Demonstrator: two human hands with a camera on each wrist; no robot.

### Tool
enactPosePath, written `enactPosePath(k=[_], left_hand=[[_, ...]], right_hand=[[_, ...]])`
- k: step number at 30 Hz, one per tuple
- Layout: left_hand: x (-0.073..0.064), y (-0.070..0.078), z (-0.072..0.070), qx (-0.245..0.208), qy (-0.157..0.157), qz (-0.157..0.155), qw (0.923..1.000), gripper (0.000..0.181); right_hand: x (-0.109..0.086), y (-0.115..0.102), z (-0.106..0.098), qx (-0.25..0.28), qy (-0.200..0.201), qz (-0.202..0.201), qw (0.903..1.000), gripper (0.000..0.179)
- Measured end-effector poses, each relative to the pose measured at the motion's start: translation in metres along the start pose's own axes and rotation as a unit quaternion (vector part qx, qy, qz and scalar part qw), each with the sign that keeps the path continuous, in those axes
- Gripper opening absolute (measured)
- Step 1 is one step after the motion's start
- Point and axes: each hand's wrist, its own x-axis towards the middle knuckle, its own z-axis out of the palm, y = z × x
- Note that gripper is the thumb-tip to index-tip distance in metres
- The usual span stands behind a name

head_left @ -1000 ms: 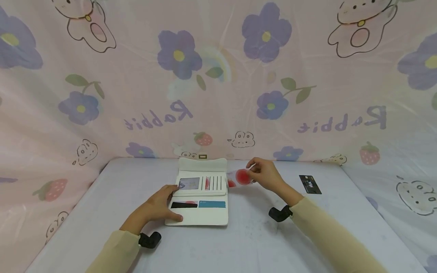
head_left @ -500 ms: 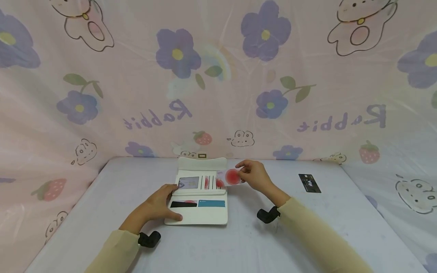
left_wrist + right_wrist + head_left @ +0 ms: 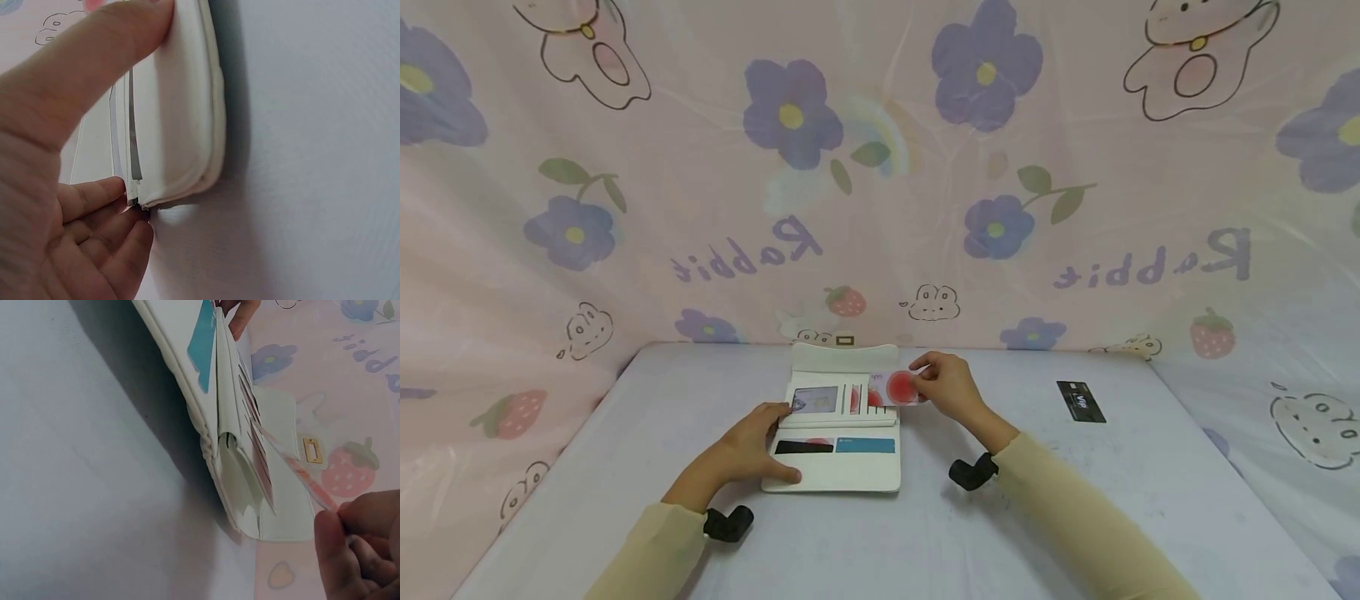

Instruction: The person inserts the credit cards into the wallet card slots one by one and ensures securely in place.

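Observation:
An unfolded white wallet point(image 3: 850, 479) lies on the table. My left hand point(image 3: 737, 450) grips its left side, thumb point(image 3: 119, 47) on the lower panel and fingers at the left edge by the fold. Between thumb and fingertips, my right hand point(image 3: 953, 392) pinches the right end of a pinkish card point(image 3: 886, 390) with a red circle. That card slants over the right part of the upper panel; in the right wrist view its far end meets the row of card slots point(image 3: 255, 434). A blue card point(image 3: 865, 446) and a dark card point(image 3: 805, 448) sit in lower-panel pockets.
A black card point(image 3: 1081, 402) marked VIP lies on the white table point(image 3: 850, 550), right of my right hand. Behind the table hangs a pink patterned cloth point(image 3: 880, 192). The wallet's flap carries a gold clasp point(image 3: 312, 450). A clear window point(image 3: 815, 400) shows a picture card.
My right hand has moved left with the pinkish card, from beside the wallet to over its upper-panel slots. My left hand and the wallet have stayed in place.

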Motion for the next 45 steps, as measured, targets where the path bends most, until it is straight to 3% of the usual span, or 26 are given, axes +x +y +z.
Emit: enactPosePath(k=[45], left_hand=[[0.0004,0.0018,-0.0017,-0.004,-0.008,-0.001,1.0,0.116]], right_hand=[[-0.0004,-0.0075,0.0044,-0.011,0.012,0.02,0.9997,0.012]])
